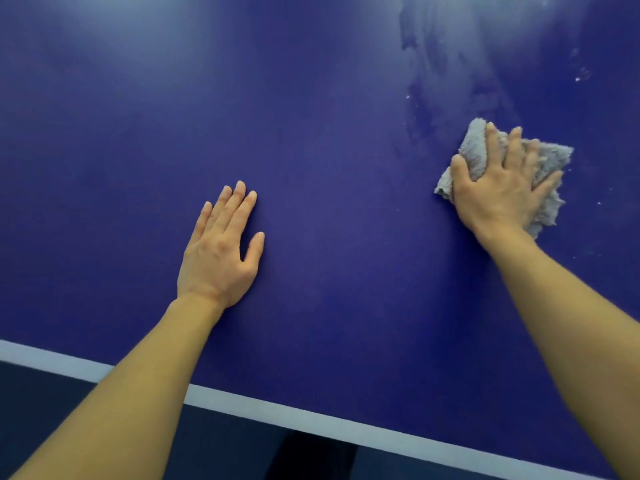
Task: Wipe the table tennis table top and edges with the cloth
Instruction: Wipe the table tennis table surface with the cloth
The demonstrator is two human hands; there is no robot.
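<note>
The blue table tennis table top [329, 174] fills most of the view. A white line [277, 410] runs along its near edge. At the right, my right hand [502, 188] presses a crumpled grey cloth [550, 168] flat on the surface, fingers spread over it. My left hand [221, 247] lies flat and empty on the table near the middle, fingers close together and thumb out. A wet, streaky patch [446, 71] runs up the table beyond the cloth.
Small white specks [581, 76] dot the surface at the far right. Below the white edge line lies dark floor [225, 452]. Pale glare from overhead light shows on the upper left of the top.
</note>
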